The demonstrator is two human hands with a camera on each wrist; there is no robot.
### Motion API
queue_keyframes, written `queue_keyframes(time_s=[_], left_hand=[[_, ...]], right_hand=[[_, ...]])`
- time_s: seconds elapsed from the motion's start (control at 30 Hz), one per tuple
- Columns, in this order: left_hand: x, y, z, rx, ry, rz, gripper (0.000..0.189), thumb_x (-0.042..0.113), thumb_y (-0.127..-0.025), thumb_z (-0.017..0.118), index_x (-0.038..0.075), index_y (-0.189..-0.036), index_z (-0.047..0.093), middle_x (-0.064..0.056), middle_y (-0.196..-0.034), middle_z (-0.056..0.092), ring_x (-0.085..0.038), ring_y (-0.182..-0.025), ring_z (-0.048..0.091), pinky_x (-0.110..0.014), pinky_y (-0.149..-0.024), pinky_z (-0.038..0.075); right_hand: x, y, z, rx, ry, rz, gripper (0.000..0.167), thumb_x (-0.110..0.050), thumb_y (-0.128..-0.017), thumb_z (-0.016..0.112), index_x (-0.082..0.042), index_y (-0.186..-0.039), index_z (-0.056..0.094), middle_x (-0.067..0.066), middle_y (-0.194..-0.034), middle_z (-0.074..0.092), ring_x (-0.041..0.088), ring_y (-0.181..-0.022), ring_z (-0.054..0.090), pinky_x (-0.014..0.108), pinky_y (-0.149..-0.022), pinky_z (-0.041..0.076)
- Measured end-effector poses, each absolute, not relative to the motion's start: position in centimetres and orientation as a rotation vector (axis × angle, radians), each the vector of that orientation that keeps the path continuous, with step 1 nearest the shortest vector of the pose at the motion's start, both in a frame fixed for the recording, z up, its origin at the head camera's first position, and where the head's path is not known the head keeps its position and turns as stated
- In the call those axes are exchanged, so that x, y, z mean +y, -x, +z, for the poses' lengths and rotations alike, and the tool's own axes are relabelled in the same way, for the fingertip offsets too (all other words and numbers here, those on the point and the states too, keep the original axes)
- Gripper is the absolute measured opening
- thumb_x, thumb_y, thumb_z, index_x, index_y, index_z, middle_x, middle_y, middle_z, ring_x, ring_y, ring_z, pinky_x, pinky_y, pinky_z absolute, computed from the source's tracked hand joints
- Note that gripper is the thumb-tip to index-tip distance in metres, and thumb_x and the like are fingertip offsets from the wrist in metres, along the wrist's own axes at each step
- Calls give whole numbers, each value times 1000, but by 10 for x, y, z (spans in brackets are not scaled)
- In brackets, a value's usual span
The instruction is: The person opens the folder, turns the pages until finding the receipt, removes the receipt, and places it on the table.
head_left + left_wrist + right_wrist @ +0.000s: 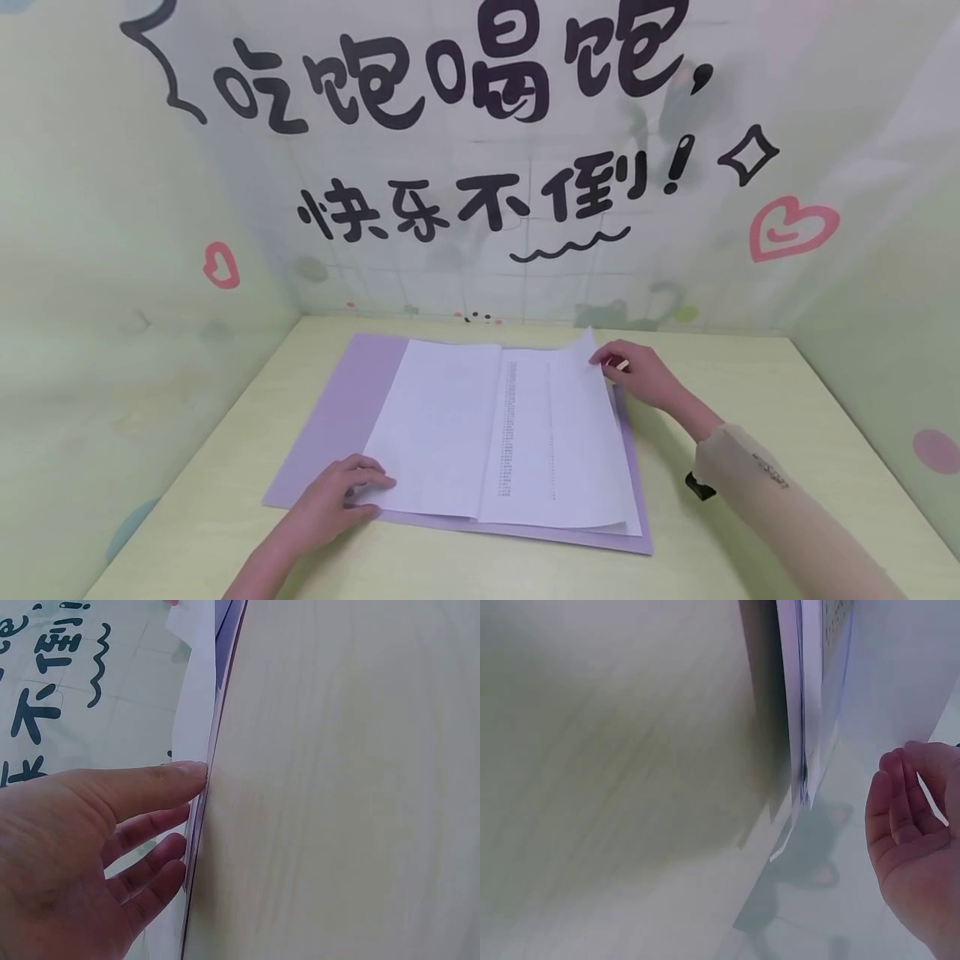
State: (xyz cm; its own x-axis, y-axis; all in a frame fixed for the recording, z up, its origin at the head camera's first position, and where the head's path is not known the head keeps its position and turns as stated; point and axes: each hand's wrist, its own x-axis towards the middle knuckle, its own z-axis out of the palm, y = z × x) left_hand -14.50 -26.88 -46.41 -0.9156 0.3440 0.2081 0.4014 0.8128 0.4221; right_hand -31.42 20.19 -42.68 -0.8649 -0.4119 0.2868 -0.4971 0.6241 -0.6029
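Note:
A purple folder (358, 387) lies spread on the table with white sheets inside. The left-hand sheet (435, 417) looks blank, while the right-hand page (573, 433) carries columns of small print. My right hand (637, 372) pinches that page near its upper right corner, which is lifted and bent up. In the right wrist view, the thumb and fingertips of the right hand (915, 817) meet at the raised paper. My left hand (337, 496) rests at the lower left of the sheets, fingers loosely extended. In the left wrist view, its thumb (180, 780) lies at the folder's edge.
The pale wooden table (750, 400) runs back to a white printed wall sheet (450, 275) with large black characters. Similar panels stand to the left (135, 333) and right (885, 333). A dark band (701, 487) shows under the right sleeve (772, 492).

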Motion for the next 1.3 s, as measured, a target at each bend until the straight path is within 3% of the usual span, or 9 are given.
queue_keyframes(time_s=[0.33,0.53,0.67,0.93,1.3], left_hand=[[-270,145,-463,-2886,587,-721,32,12,-76,81,24,-106,75,6,-111,65,-21,-102,59,-33,-88,52],[-270,144,-463,-2865,600,-732,32,12,-76,81,25,-105,75,6,-110,65,-21,-101,59,-32,-87,52],[-270,143,-462,-2863,604,-743,31,13,-77,81,25,-104,75,5,-110,65,-22,-101,59,-31,-86,51],[-271,142,-463,-2873,594,-722,32,13,-77,81,24,-106,75,5,-113,65,-24,-105,60,-37,-90,52],[-270,142,-462,-2861,607,-723,31,12,-77,80,23,-106,75,5,-112,65,-23,-104,59,-38,-91,52]], right_hand=[[190,326,-410,-2622,-830,971,14,-2,-91,65,-9,-100,73,8,-98,71,17,-82,62,26,-70,55],[170,331,-394,-2600,-854,945,10,-6,-91,68,-9,-99,73,10,-110,61,20,-87,60,25,-68,51],[157,335,-384,-2552,-934,944,8,-5,-91,68,-8,-97,72,11,-115,63,21,-89,63,26,-68,52],[132,344,-369,-2575,-1005,884,7,-9,-94,65,-10,-99,69,6,-104,69,20,-93,64,37,-76,55],[100,354,-350,-2636,-1008,930,10,-10,-95,65,-9,-104,70,7,-107,68,23,-102,63,40,-87,57]])
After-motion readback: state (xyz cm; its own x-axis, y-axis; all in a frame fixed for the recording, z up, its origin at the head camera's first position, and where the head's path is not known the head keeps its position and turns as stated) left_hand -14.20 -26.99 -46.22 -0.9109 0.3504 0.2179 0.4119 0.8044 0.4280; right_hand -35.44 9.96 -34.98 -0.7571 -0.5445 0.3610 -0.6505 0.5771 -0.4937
